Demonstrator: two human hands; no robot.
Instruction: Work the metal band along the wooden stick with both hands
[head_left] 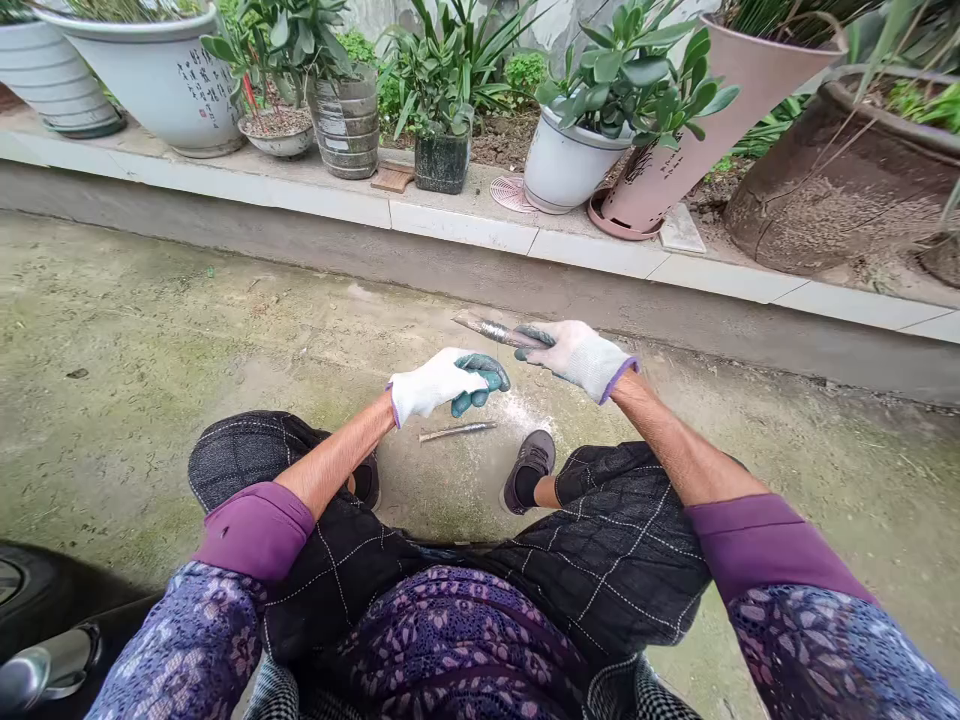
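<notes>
My right hand, in a white work glove with dark green coated fingers, grips a long narrow tool. Its visible length is shiny silver in the middle and duller at the pointed far end; its exact kind I cannot tell. Left of it and lower, my left hand wears the matching glove, its fingers curled inward. Anything inside those fingers is hidden. On the ground just below that hand lies a thin stick-like piece, partly silver. White powder is scattered on the concrete between and below my hands.
A low tiled ledge crosses ahead, bearing several potted plants, among them a white pot and a tall pink pot. My shoe stands beside the powder. A shiny metal object is at the lower left.
</notes>
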